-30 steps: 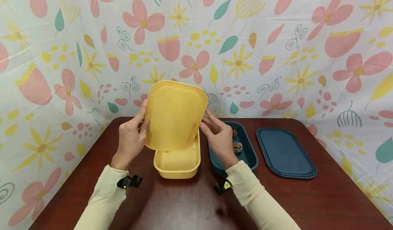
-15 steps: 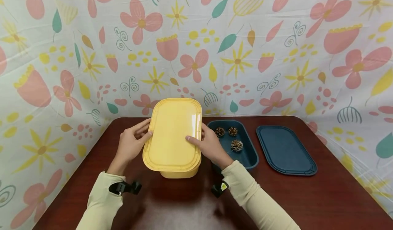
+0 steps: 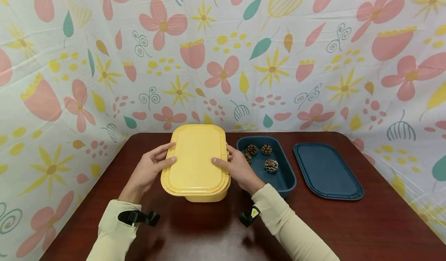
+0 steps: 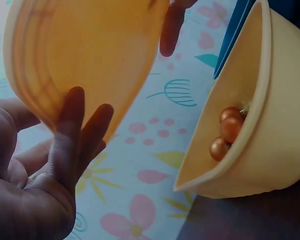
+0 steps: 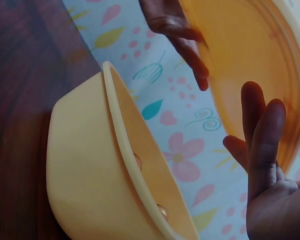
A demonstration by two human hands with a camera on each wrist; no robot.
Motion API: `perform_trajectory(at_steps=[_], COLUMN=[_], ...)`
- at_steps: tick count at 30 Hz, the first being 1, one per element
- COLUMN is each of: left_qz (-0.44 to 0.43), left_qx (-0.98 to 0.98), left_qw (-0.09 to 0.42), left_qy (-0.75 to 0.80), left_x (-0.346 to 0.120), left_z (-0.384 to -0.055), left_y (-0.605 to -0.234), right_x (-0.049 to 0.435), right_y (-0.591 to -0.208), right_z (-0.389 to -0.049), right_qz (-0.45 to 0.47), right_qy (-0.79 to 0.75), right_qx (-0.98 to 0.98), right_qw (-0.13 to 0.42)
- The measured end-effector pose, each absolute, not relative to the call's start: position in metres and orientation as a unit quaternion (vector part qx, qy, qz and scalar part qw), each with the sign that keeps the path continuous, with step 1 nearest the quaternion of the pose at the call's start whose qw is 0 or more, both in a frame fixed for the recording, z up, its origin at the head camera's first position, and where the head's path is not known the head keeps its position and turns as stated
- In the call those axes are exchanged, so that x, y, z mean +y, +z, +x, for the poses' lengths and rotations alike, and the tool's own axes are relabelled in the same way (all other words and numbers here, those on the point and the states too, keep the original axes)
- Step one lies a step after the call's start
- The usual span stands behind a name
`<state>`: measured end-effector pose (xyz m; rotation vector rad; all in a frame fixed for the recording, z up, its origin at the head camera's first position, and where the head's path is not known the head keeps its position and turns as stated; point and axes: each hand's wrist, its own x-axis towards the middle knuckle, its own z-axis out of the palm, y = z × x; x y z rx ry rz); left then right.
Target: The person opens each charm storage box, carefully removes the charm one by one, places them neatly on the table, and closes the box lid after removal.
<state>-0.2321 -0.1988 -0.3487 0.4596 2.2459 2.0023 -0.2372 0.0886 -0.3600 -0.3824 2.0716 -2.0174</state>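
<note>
Both hands hold a yellow rectangular lid (image 3: 198,158) above a yellow box (image 3: 207,198). My left hand (image 3: 150,170) grips the lid's left edge, thumb on top and fingers beneath. Opposite it, my right hand (image 3: 242,168) has the right edge the same way. In the left wrist view the lid (image 4: 100,55) is clearly apart from the box (image 4: 290,105), and several shiny copper-coloured balls (image 4: 232,130) lie inside. Parts of two balls (image 5: 162,212) show past the box's rim in the right wrist view. From the head, the lid hides the box's inside.
Right of the yellow box stands an uncovered dark blue box (image 3: 286,177) holding several pine cones (image 3: 271,165). A dark blue lid (image 3: 327,170) lies flat on the brown table (image 3: 209,237) farther right. A flower-patterned cloth (image 3: 223,40) hangs behind and at the sides.
The yellow lid has tipped from nearly upright, underside showing, to top face up, and has come down over the yellow box. Both hands have moved with it. The pine cones show more fully.
</note>
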Motion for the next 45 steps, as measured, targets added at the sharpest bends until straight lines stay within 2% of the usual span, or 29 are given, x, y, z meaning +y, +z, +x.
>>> perform_trajectory(at_steps=[10,24,37,45], left_qz=[0.105,0.079,0.07,0.057], left_qx=[0.663,0.63,0.64,0.658], left_qw=[0.048,0.038,0.047,0.074], left_qy=[0.739,0.772,0.763,0.747], left_x=[-0.224,-0.287,-0.329,-0.35], left_z=[-0.228,-0.223,-0.243,-0.254], left_y=[-0.365,-0.393,-0.407,-0.419], right_x=[0.097,0.125,0.146,0.149], right_y=[-0.359,-0.358,-0.361,-0.363], right_z=[-0.233,-0.227,-0.224,-0.222], right_qz=[-0.111,-0.119,-0.132,-0.135], right_qy=[-0.664,-0.627,-0.614,-0.61], right_qx=[0.731,0.765,0.775,0.778], right_qw=[0.111,0.084,0.071,0.068])
